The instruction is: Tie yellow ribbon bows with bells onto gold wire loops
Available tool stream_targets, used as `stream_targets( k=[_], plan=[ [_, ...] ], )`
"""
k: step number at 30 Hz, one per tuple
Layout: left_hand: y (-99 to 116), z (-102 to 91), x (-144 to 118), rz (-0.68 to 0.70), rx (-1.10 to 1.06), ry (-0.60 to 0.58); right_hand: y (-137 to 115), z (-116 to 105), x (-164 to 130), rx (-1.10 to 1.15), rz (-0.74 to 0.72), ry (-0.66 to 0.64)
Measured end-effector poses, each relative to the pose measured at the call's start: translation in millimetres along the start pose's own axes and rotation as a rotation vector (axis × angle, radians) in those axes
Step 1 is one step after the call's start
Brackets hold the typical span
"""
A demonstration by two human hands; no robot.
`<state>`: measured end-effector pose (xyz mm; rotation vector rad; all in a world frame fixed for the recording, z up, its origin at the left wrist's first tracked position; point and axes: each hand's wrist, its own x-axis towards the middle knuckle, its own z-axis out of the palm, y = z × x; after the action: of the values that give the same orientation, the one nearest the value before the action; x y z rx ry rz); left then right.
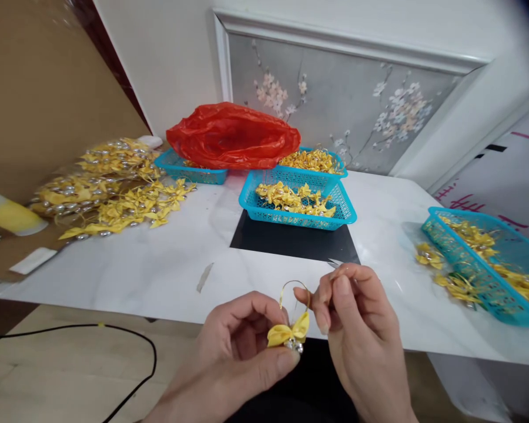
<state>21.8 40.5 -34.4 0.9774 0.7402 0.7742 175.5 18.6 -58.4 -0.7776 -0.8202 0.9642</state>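
My left hand [242, 346] pinches a small yellow ribbon bow [288, 333] with a silvery bead under it, just off the near edge of the white table [158, 264]. My right hand [357, 329] holds the thin gold wire loop [295, 292] that rises from the bow, fingers closed on its right end. Both hands meet at the bow, low in the view.
A blue basket [344, 205] of yellow bows sits on a black mat [291, 241]. Two more baskets and a red plastic bag [233, 135] stand behind it. Another blue basket [489, 276] is at the right, loose bows beside it. A heap of finished bows [114, 194] lies left. A black cable [127, 352] crosses the floor.
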Motion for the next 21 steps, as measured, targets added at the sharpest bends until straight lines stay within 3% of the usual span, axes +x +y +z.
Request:
stream_targets(
  k=[9, 14, 21],
  plan=[
    [1, 0.1, -2, 0.079, -0.069, -0.009, -3, 3, -5, -0.055, 0.003, -0.018],
    [0, 0.4, -1, 0.075, -0.060, 0.084, -8, -1, -8, -0.126, 0.021, -0.048],
    [-2, 2.9, 0, 0.048, 0.023, 0.161, -14, -3, -8, -0.298, -0.010, 0.065]
  ],
)
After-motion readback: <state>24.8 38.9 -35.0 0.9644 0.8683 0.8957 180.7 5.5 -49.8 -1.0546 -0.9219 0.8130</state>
